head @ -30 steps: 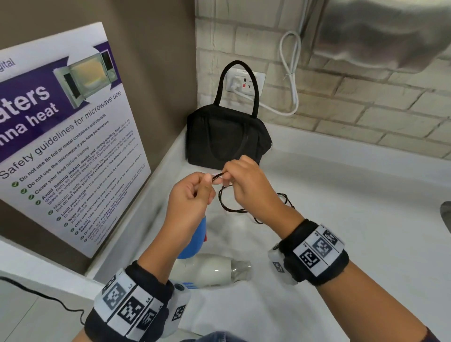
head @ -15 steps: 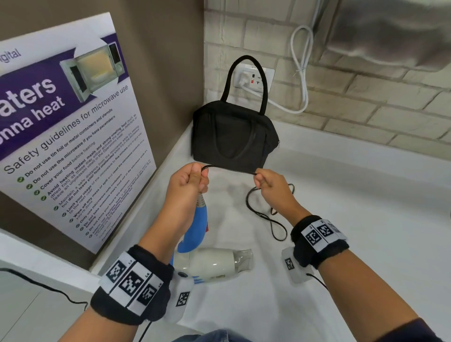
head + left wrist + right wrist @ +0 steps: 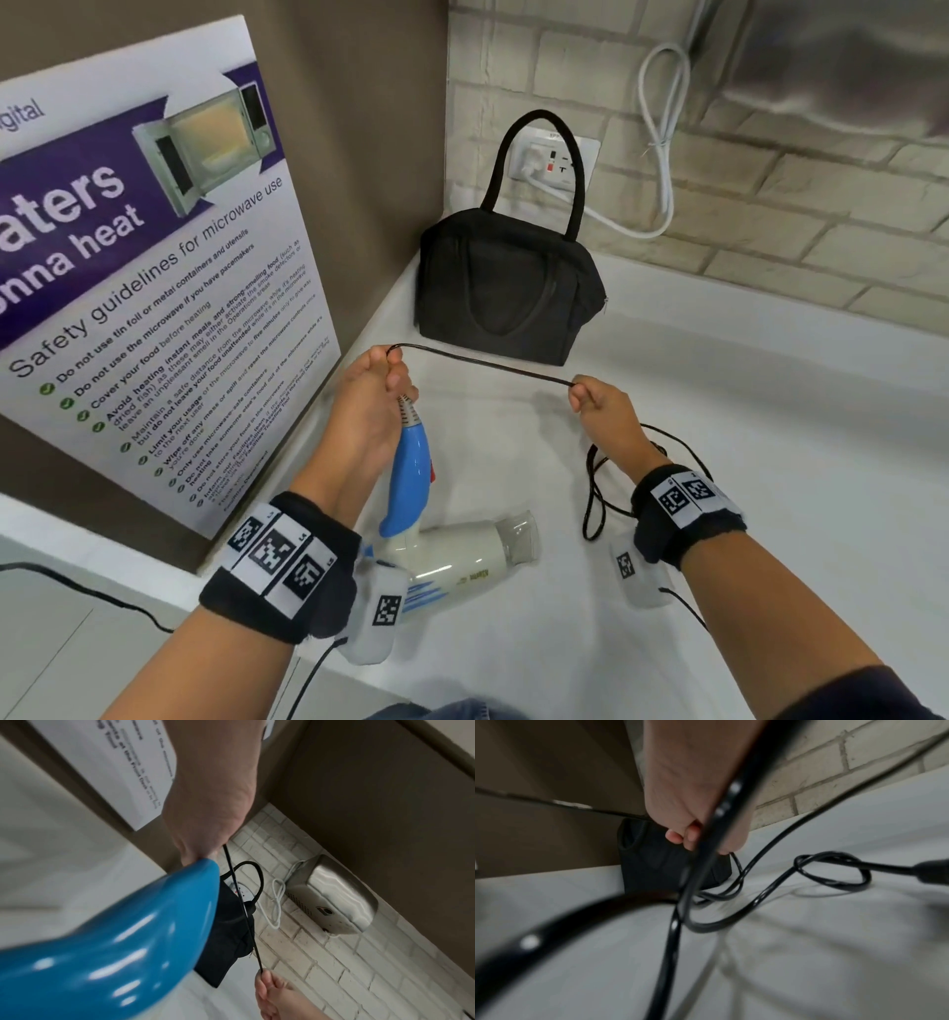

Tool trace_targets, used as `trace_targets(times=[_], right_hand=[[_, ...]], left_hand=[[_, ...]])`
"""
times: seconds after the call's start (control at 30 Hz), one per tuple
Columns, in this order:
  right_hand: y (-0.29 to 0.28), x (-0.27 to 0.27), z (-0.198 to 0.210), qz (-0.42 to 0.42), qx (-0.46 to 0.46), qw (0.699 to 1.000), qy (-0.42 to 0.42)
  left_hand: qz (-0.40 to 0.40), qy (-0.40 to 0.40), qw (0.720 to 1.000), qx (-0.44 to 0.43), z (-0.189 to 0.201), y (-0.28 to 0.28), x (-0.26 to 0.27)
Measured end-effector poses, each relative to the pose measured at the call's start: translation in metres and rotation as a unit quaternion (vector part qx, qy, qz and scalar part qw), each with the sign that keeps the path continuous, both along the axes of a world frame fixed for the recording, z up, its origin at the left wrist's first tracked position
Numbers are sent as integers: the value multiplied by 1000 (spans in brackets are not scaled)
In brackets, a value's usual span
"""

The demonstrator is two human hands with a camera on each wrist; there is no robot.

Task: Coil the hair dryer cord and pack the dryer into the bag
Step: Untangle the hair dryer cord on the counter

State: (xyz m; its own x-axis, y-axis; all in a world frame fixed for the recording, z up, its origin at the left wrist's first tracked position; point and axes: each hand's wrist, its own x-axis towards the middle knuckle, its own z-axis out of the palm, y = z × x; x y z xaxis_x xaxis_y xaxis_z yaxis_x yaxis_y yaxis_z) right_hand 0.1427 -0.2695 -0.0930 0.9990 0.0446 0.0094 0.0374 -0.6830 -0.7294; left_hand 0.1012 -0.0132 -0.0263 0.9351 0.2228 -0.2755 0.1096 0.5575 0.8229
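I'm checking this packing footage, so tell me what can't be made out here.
- Black fabric bag, head view: opening faces away; open or zipped, unclear.
- Black cord's plug, right wrist view: cut off by the edge.
- White-and-blue hair dryer, head view: rear hidden behind left wristband.

The cord (image 3: 482,364) is stretched tight in front of the bag (image 3: 506,293), so it blocks my way there. Loose cord loops (image 3: 595,493) lie under my right wrist. The bench (image 3: 770,421) to the right is open.
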Motion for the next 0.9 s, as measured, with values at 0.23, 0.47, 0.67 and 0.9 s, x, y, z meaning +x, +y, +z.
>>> trace_targets(times=[0.23, 0.47, 0.67, 0.9], right_hand=[[3, 14, 11, -46, -45, 998, -27], [7, 13, 23, 0, -194, 977, -84], [28, 1, 37, 61, -265, 955, -122], [49, -18, 47, 146, -301, 932, -138]], left_hand=[[-11, 97, 992, -80, -39, 4, 1], [-85, 193, 969, 130, -46, 16, 2], [-145, 257, 921, 256, -60, 13, -2], [-233, 263, 827, 439, -50, -3, -14]])
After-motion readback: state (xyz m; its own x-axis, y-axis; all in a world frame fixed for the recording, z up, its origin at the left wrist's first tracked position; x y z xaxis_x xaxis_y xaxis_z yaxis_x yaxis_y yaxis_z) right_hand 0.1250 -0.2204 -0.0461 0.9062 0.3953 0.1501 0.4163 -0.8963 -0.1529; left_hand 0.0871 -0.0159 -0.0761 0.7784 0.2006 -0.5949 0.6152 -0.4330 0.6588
